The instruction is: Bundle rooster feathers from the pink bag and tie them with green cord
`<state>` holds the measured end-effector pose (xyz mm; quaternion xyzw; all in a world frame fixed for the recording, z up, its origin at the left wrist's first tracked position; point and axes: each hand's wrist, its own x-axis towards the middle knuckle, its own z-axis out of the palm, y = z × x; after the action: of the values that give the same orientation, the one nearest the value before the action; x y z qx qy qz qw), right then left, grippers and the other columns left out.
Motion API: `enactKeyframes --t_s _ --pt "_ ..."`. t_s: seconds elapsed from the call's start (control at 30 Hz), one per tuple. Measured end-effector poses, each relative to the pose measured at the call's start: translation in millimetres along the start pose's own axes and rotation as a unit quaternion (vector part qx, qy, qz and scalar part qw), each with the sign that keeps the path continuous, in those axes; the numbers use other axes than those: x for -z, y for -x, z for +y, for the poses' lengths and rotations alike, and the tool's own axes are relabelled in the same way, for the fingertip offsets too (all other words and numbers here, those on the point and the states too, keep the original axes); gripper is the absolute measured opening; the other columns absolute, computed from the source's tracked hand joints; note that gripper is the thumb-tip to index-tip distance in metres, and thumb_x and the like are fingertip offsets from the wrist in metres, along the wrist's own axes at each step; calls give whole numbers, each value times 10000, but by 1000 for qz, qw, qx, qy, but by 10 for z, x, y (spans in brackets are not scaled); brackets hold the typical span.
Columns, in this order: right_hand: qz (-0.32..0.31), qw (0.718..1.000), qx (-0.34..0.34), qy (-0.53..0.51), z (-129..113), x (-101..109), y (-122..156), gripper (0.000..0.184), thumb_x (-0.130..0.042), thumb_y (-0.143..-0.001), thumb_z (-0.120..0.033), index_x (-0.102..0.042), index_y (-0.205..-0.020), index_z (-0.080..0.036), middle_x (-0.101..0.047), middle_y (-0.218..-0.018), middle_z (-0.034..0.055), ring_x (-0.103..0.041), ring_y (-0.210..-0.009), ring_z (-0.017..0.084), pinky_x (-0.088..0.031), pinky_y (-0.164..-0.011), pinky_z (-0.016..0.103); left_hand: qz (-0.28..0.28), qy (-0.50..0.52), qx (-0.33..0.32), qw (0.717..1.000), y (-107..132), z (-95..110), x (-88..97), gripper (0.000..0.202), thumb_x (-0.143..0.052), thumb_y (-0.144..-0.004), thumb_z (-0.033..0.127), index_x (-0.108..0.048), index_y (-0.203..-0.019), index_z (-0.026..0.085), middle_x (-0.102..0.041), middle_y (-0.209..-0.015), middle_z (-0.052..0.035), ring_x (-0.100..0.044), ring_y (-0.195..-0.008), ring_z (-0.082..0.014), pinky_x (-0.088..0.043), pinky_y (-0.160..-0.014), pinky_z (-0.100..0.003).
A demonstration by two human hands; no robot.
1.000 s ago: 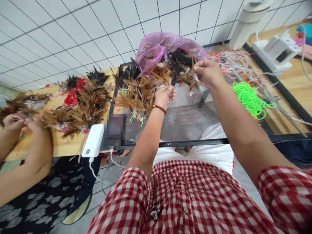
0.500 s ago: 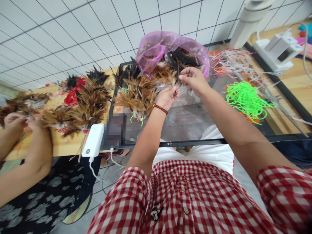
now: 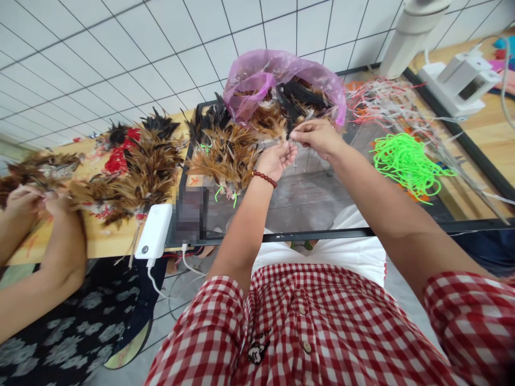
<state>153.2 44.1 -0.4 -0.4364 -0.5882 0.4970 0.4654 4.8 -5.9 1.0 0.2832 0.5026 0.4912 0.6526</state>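
Note:
My left hand (image 3: 277, 159), with a dark red bead bracelet (image 3: 264, 178) at the wrist, is closed in a pinch over the glass tabletop, a feather (image 3: 287, 132) at its fingertips. Just right of it, my right hand (image 3: 317, 138) is also pinched, its thumb and forefinger nearly touching the left fingertips; what it holds is too small to make out. Directly behind both hands lies a pink plastic bag (image 3: 251, 69), open toward me, with brown and black feathers inside. Left of my hands is a pile of brown feather bunches (image 3: 229, 155), some tied with green string.
Bright green cord (image 3: 406, 166) and red-white strings (image 3: 386, 102) lie at right, near a white power strip (image 3: 450, 91). A white power bank (image 3: 154, 230) and a blurred phone (image 3: 191, 214) sit at the front left edge. A co-worker's hands (image 3: 40, 201) handle feathers farther left.
My right hand has moved slightly down and left, bringing its fingertips closer to those of my left hand. My left hand has hardly moved.

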Motion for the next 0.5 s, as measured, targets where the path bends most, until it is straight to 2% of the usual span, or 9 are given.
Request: enactKeyframes --t_s 0.13,0.27,0.33,0.4,0.47,0.5 --pt "-18 999 14 31 9 -48 29 228 -872 -689 -317 -685 -752 -202 -629 -676 1 -561 -613 137 -506 -563 300 -34 -5 6 999 47 8 -24 103 -670 -928 193 -698 -852 130 -740 -773 -32 -674 -654 -53 -569 -731 -190" --pt "-20 999 18 31 -4 -37 2 265 -873 -697 -360 -661 -728 -203 -576 -619 -16 -525 -572 120 -472 -536 280 -53 -13 11 998 78 24 -41 136 -666 -927 168 -665 -797 131 -643 -616 28 -564 -520 -19 -492 -591 -138" --pt "13 999 26 29 -4 71 -54 288 -848 -733 -407 -641 -723 -206 -539 -592 -23 -515 -562 119 -451 -534 274 -43 -3 10 999 72 27 -45 159 -654 -934 160 -652 -778 131 -613 -588 39 -538 -496 -15 -457 -558 -130" --pt "68 995 44 50 11 265 -123 294 -793 -796 -439 -622 -733 -208 -527 -589 -21 -521 -579 125 -448 -562 280 -21 24 3 999 54 27 -45 166 -645 -938 154 -649 -774 131 -617 -600 36 -545 -504 -17 -454 -569 -133" --pt "107 985 62 123 49 511 -184 274 -739 -852 -424 -614 -753 -201 -545 -605 -8 -529 -617 131 -454 -615 295 5 57 -8 998 31 25 -41 163 -638 -942 151 -651 -781 133 -629 -616 31 -560 -519 -19 -461 -588 -134" --pt "107 976 66 179 76 634 -207 264 -723 -867 -411 -617 -762 -193 -556 -616 2 -533 -636 134 -454 -641 304 16 72 -13 997 21 25 -39 161 -632 -946 150 -652 -787 133 -631 -618 31 -567 -525 -20 -465 -593 -133"
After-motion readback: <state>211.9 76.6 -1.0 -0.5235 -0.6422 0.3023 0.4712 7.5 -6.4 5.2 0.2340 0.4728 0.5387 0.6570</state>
